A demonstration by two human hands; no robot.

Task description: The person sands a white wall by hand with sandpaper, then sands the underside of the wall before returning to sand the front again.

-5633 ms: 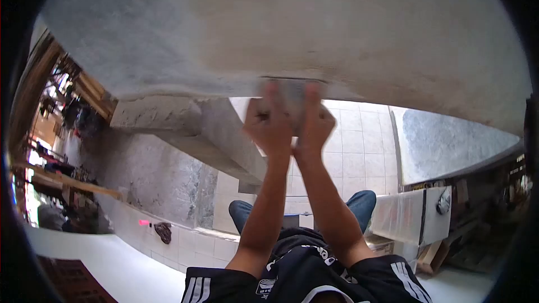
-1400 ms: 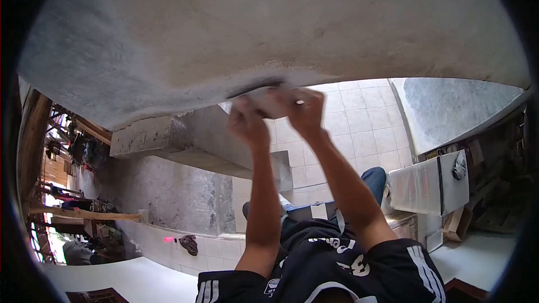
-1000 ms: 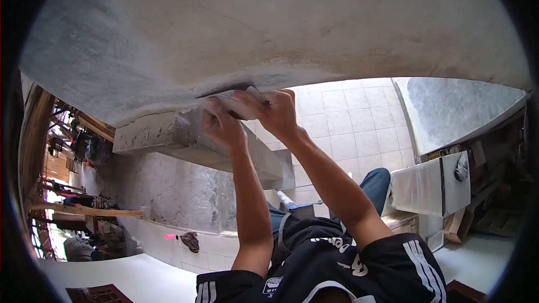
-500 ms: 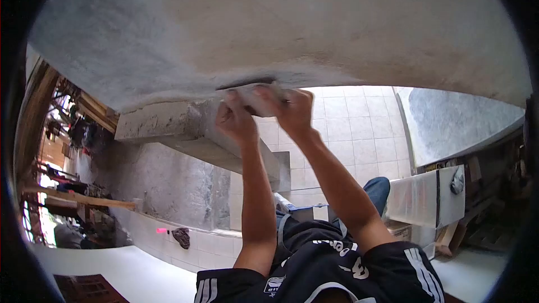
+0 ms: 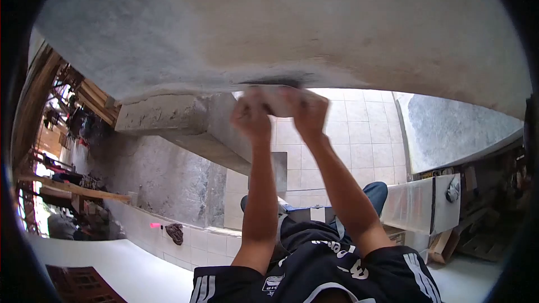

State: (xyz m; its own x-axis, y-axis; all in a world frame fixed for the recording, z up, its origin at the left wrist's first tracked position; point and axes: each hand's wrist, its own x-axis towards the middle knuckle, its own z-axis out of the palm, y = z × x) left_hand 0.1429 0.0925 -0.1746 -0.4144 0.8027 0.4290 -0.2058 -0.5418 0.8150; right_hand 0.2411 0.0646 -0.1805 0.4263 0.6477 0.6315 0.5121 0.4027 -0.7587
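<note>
A flat, pale grey piece like a sanding sheet or pad [image 5: 274, 100] is pressed against the lower edge of a grey plastered wall [image 5: 314, 28]. Its exact kind is blurred by motion. My left hand [image 5: 251, 116] is closed on its left end, and my right hand [image 5: 310, 115] grips the right end. Both arms reach up and forward, the hands close together. A dark patch of shadow lies on the plaster just above the piece, whose face towards the wall is hidden.
A rough concrete ledge [image 5: 160, 115] juts out left of my hands. Pale floor tiles [image 5: 359, 129] show beneath. A translucent plastic box [image 5: 410, 205] stands at right near my knee. Wooden planks [image 5: 78, 188] and clutter fill the left side. A dark cloth [image 5: 175, 234] lies by a pink item [image 5: 155, 225].
Both hands and the pale piece have slid to the right along the wall's lower edge, keeping the same grip. The view has shifted slightly.
</note>
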